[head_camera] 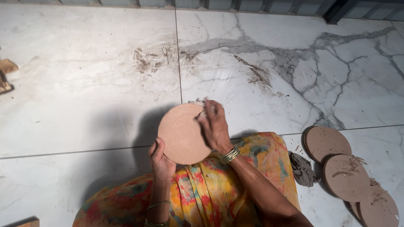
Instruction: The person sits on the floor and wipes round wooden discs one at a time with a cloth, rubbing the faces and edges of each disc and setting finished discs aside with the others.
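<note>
Clay disc (pixel 182 133) tilted up off lap: my left hand (pixel 161 162) grips bottom edge as prop, right hand (pixel 213 126) pinches top rim, steadying.

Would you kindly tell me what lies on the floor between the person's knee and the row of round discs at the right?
In the head view, a crumpled grey cloth lies there.

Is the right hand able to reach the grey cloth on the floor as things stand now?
Probably yes, but not at once. The grey cloth lies on the floor beside the right knee with nothing over it; the right hand is busy on the round clay disc, which the left hand holds.
</note>
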`<state>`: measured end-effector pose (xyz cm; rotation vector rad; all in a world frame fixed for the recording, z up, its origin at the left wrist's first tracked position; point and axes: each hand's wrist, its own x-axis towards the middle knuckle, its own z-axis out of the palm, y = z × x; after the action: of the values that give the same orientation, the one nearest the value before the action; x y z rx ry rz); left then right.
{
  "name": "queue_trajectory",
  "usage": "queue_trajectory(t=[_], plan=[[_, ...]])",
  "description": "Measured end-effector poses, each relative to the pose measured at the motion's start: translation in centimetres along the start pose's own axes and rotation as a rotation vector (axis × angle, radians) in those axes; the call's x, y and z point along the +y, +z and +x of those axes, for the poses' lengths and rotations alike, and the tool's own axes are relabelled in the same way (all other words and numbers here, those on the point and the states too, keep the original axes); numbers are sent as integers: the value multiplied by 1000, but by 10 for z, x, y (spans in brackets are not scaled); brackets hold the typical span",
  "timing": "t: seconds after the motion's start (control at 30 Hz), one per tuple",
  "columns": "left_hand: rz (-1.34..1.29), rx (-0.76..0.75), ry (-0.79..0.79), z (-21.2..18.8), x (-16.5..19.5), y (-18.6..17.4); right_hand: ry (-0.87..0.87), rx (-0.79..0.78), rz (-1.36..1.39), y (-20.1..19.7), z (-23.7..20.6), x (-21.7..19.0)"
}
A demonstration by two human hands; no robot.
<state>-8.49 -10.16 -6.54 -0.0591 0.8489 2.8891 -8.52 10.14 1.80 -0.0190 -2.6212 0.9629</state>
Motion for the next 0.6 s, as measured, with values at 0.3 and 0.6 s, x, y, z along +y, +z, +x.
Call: queue_trajectory(t=[0.3, 0.6], plan=[[-218, -386, -160, 8, 26, 0, -86, -23, 520, -24, -32, -6], [-125, -5, -304, 8, 23, -12, -670, -209, 4, -28, -96, -21]])
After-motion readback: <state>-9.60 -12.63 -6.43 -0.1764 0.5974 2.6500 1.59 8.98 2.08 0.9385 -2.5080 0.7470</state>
